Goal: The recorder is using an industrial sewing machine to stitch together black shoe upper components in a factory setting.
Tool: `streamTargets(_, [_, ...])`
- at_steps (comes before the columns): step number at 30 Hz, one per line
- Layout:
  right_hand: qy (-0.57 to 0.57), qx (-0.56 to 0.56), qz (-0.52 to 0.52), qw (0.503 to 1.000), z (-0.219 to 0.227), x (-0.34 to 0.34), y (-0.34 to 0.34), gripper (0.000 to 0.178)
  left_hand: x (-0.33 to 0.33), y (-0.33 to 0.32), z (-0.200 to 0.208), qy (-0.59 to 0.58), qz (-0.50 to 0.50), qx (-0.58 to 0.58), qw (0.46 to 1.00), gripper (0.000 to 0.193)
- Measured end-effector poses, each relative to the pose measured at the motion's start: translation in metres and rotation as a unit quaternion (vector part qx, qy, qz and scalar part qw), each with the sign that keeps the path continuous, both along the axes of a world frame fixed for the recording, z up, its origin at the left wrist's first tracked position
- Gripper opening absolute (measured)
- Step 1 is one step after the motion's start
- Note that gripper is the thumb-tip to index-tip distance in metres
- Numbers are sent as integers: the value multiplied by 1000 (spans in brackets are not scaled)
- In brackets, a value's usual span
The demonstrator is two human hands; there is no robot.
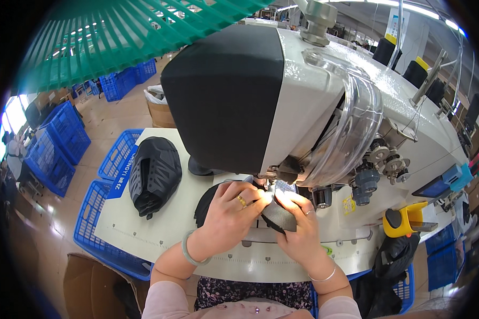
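Observation:
A dark grey mesh shoe upper (278, 217) lies under the head of a white and black sewing machine (223, 101), close to its needle area. My left hand (226, 212) is closed, thumb and fingers pinching the upper's edge just in front of the presser foot. My right hand (302, 226) grips the upper's right side, its thumb and fingers bent over the fabric. A black part (203, 204) shows left of my left hand, partly hidden by it. The exact stitching point is mostly covered by my fingertips.
A finished-looking black shoe upper (153, 173) rests on the white table (143, 236) at left. Blue crates (90, 228) stand beside the table. A yellow holder (404, 219) sits at right, above dark shoe pieces (396, 258). A green fan guard (122, 37) hangs at upper left.

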State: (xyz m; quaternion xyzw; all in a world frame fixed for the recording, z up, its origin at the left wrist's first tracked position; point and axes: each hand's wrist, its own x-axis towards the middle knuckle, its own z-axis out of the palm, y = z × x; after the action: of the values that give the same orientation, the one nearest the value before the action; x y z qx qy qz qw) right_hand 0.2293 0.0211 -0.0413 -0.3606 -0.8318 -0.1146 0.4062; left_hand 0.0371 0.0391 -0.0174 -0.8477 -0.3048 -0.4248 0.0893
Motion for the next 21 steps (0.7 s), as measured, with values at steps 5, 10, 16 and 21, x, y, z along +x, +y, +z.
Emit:
streamTargets(5, [6, 3, -3, 1000, -2, -3, 0, 44, -1, -1, 4, 7, 1, -7, 1000, 31])
streamTargets(10, [34, 5, -20, 999, -5, -6, 1, 45, -1, 0, 5, 6, 3, -34, 999, 31])
streamTargets(16, [53, 1, -16, 998, -3, -13, 0, 46, 2, -3, 5, 30, 22, -6, 999, 34])
streamTargets(21, [85, -19, -47, 995, 1, -22, 3, 35, 3, 0, 3, -28, 31, -4, 999, 27])
